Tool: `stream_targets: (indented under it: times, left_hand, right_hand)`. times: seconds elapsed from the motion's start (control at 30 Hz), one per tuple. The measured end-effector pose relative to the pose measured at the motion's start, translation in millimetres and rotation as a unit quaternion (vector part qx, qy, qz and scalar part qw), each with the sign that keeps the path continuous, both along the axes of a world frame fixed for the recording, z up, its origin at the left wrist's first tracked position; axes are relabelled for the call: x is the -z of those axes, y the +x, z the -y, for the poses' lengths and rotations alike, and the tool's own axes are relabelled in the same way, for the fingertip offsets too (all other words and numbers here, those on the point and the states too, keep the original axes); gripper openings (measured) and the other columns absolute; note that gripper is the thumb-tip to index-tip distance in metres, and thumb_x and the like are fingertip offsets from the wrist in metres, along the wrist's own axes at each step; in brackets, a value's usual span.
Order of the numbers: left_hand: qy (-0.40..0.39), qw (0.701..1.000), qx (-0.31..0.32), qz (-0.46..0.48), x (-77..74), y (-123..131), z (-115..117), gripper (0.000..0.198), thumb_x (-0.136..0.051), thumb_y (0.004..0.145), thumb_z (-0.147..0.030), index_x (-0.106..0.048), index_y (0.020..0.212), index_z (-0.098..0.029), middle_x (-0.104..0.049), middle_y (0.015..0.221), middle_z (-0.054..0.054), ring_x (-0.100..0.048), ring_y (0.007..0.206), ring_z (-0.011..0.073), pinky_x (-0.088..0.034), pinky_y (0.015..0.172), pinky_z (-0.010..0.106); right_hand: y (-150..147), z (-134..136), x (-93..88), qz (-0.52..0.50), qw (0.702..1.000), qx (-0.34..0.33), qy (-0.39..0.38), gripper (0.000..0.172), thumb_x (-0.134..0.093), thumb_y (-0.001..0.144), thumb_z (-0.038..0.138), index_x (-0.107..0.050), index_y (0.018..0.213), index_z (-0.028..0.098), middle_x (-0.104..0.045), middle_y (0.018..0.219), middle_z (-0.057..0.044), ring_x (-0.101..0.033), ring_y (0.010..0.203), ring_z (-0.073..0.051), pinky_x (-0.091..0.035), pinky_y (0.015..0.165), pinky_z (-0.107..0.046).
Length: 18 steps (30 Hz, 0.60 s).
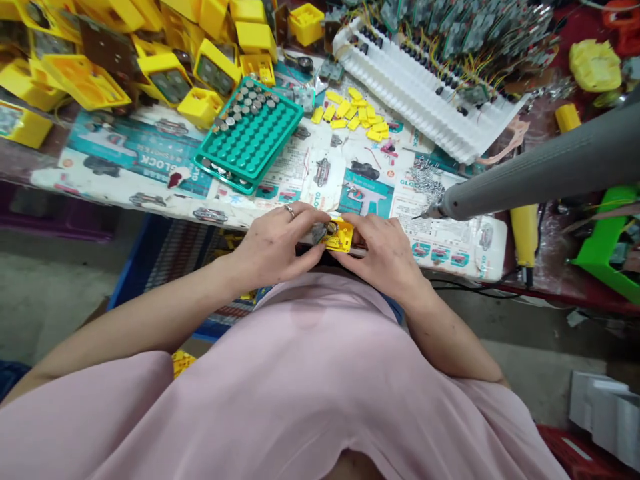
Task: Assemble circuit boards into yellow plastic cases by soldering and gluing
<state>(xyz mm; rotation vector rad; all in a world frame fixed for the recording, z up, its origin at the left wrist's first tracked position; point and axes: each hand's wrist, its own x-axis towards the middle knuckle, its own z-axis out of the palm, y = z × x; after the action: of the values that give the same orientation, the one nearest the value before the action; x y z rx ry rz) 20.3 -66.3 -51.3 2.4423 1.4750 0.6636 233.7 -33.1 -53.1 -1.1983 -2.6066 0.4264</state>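
1. L hand (277, 243) & R hand (387, 253): fingers bent, both pinching sm. yellow casing (344, 235) btwn fingertips, by near edge of table (563, 257).
2. Printed sheet (160, 162) beyond: "GLOCK" legible; smaller txt unreadable.
3. Green tray (267, 157) w/ silver discs (250, 101), farther L.

Both hands (275, 243) holding a small yellow casing (344, 236), green tray (265, 148) of metal discs (248, 103), white rack (425, 112)

Smooth, lightly shiny yellow plastic on this small housing (343, 236) in my grip! Beyond it, my tray (253, 157) shows glossy green plastic, its discs (249, 103) silvery metal. Printed paper sheeting (325, 195) lies scuffed; ridged white plastic forms the rack (405, 91); screws (427, 180) glint metallic; my shirt (320, 373) is matt, smooth cloth.
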Motion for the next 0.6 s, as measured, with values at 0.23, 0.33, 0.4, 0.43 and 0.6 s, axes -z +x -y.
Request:
stream_targets:
  times: [0.23, 0.33, 0.4, 0.43, 0.6]
  left_hand:
    - [0.058, 0.998, 0.026, 0.022, -1.9, -5.4, 0.5, 0.03, -0.058, 0.086, -0.021, -0.056, 0.116, -0.017, -0.063, 0.11, 0.009, -0.068, 0.096, 0.0195, -0.058, 0.084, 0.032]
    - [0.089, 0.995, 0.035, 0.012, -2.8, -6.3, 2.5, 0.028, -0.06, 0.085, -0.019, -0.058, 0.113, -0.016, -0.062, 0.107, 0.01, -0.066, 0.099, 0.0215, -0.059, 0.084, 0.033]
    - [0.096, 0.994, 0.044, 0.007, -3.5, -7.2, 4.1, 0.027, -0.061, 0.085, -0.018, -0.058, 0.111, -0.015, -0.063, 0.108, 0.011, -0.066, 0.102, 0.023, -0.059, 0.086, 0.034]
    - [0.095, 0.994, 0.048, 0.004, -3.8, -7.7, 4.9, 0.027, -0.062, 0.085, -0.018, -0.058, 0.111, -0.015, -0.063, 0.109, 0.012, -0.066, 0.103, 0.0233, -0.058, 0.087, 0.034]
    - [0.072, 0.996, 0.053, 0.002, -2.9, -12.7, 5.9, 0.025, -0.06, 0.085, -0.016, -0.059, 0.11, -0.017, -0.066, 0.109, 0.01, -0.066, 0.103, 0.0234, -0.056, 0.091, 0.037]
  right_hand:
    - [-4.3, 5.7, 8.2, -0.03, 0.994, 0.067, 0.081, 0.04, -0.061, 0.091, 0.045, -0.064, 0.119, 0.016, -0.069, 0.121, -0.013, -0.061, 0.106, -0.026, -0.047, 0.091, -0.038]
    - [-5.6, 6.4, 8.4, -0.016, 0.992, 0.079, 0.102, 0.041, -0.057, 0.094, 0.048, -0.065, 0.118, 0.016, -0.073, 0.109, -0.01, -0.063, 0.096, -0.023, -0.049, 0.084, -0.034]
    - [-5.8, 6.8, 7.7, 0.0, 0.99, 0.088, 0.108, 0.047, -0.053, 0.095, 0.054, -0.065, 0.12, 0.016, -0.073, 0.106, -0.01, -0.062, 0.094, -0.023, -0.048, 0.081, -0.034]
    - [-5.9, 6.9, 7.4, 0.009, 0.99, 0.091, 0.108, 0.052, -0.051, 0.095, 0.058, -0.064, 0.123, 0.016, -0.072, 0.105, -0.011, -0.062, 0.094, -0.023, -0.048, 0.081, -0.034]
    - [-7.7, 5.2, 7.4, 0.053, 0.988, 0.102, 0.104, 0.079, -0.041, 0.09, 0.075, -0.052, 0.14, 0.015, -0.067, 0.1, -0.012, -0.059, 0.092, -0.023, -0.046, 0.076, -0.033]
